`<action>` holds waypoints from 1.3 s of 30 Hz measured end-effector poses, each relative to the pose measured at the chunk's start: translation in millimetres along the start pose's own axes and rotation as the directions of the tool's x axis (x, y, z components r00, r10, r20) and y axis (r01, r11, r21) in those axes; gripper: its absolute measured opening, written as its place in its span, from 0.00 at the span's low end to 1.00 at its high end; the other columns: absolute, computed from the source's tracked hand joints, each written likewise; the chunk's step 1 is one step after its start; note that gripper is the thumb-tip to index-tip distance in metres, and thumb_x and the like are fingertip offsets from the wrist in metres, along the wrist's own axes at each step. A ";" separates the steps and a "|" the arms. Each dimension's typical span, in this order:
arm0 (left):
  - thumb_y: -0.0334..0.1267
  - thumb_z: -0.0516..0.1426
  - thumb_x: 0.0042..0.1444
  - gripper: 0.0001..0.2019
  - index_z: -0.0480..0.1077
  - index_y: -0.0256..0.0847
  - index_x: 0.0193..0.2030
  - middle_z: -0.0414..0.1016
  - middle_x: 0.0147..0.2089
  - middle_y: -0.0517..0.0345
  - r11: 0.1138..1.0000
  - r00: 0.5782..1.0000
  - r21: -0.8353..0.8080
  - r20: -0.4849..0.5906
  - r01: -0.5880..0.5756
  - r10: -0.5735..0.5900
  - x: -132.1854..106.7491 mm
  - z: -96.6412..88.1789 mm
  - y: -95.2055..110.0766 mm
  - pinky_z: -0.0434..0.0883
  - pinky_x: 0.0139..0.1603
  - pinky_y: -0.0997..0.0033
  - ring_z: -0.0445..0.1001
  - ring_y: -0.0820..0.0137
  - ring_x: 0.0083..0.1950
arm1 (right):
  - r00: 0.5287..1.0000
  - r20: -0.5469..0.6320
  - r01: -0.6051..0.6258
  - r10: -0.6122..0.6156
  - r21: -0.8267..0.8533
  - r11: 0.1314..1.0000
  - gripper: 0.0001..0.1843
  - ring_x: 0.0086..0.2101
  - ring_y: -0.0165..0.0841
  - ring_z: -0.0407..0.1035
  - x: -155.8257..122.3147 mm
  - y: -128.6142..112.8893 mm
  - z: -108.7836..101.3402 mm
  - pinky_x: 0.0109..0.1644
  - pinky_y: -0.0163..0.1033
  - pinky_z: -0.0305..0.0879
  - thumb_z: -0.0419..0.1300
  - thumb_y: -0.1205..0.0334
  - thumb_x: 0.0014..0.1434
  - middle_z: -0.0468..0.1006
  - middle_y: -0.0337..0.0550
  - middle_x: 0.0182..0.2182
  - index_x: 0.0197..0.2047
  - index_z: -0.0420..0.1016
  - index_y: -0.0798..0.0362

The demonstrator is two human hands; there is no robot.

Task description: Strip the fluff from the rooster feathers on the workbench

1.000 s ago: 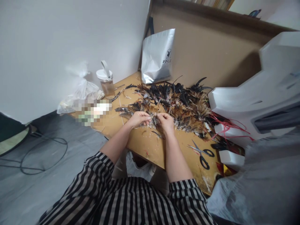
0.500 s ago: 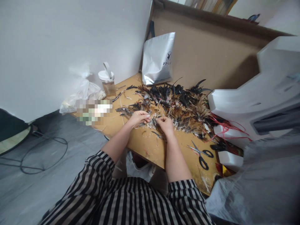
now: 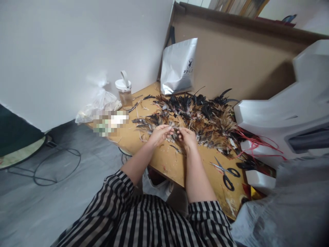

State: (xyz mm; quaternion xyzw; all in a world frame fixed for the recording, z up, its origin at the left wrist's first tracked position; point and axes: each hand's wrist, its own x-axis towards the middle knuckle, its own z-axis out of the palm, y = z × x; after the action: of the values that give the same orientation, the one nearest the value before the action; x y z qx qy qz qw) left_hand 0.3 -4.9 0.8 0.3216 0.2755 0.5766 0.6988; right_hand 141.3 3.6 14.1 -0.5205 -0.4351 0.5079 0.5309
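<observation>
A wide heap of black and brown feathers point(image 3: 205, 118) covers the middle of a low wooden table point(image 3: 164, 161). My left hand point(image 3: 159, 134) and my right hand point(image 3: 189, 138) sit close together at the heap's near edge. Both have their fingers curled and pinched on a small tuft of feathers point(image 3: 175, 132) held between them. My forearms reach in from the striped sleeves at the bottom.
Black-handled scissors point(image 3: 226, 173) lie to the right of my right arm. A silver bag point(image 3: 178, 67) leans on the brown board behind, a lidded jar point(image 3: 124, 92) and a plastic bag point(image 3: 99, 103) stand at left. White foam blocks point(image 3: 280, 109) and red strings point(image 3: 257, 145) crowd the right.
The view has shifted slightly, so everything sits a little further right. My two hands have drawn closer together on the tuft of feathers.
</observation>
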 end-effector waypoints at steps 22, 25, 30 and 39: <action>0.37 0.62 0.40 0.11 0.71 0.32 0.30 0.71 0.25 0.57 0.998 1.000 0.064 -0.004 -0.013 0.013 3.3 -8.5 -4.8 0.64 0.24 0.82 0.68 0.79 0.25 | 0.983 -0.006 0.181 -0.182 -0.063 0.981 0.15 0.17 0.23 0.56 -18.6 0.4 29.8 0.21 0.30 0.54 0.58 0.51 0.43 0.67 0.35 0.16 0.28 0.73 0.56; 0.38 0.63 0.38 0.11 0.70 0.32 0.28 0.69 0.22 0.60 0.994 0.998 0.105 -0.046 -0.037 0.042 3.7 -7.6 -4.8 0.62 0.23 0.82 0.66 0.80 0.23 | 0.965 0.019 0.260 -0.260 -0.170 0.951 0.16 0.19 0.25 0.58 -20.1 1.1 29.4 0.23 0.31 0.55 0.57 0.51 0.45 0.68 0.36 0.17 0.28 0.75 0.56; 0.40 0.62 0.39 0.12 0.68 0.34 0.25 0.67 0.21 0.61 0.988 0.995 0.142 -0.075 -0.056 0.067 1.9 -5.1 -1.4 0.60 0.21 0.81 0.64 0.81 0.21 | 0.950 0.062 0.311 -0.305 -0.265 0.913 0.17 0.21 0.26 0.60 -19.2 2.1 26.9 0.25 0.32 0.57 0.56 0.51 0.46 0.71 0.39 0.19 0.30 0.75 0.56; 0.39 0.61 0.40 0.11 0.66 0.34 0.25 0.66 0.20 0.61 0.990 0.993 0.123 -0.079 -0.073 0.083 2.6 -6.4 -0.9 0.58 0.20 0.81 0.62 0.81 0.20 | 0.933 0.198 0.353 -0.302 -0.327 0.877 0.15 0.21 0.25 0.58 -15.0 2.0 17.5 0.25 0.31 0.54 0.57 0.52 0.45 0.69 0.38 0.19 0.25 0.74 0.57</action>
State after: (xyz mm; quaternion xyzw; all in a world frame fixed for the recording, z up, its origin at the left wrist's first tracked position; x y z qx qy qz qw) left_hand -3.5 -1.6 -4.0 0.3489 0.3258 0.5988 0.6431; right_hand 122.2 -9.5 14.5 -0.4896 -0.6382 0.3586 0.4737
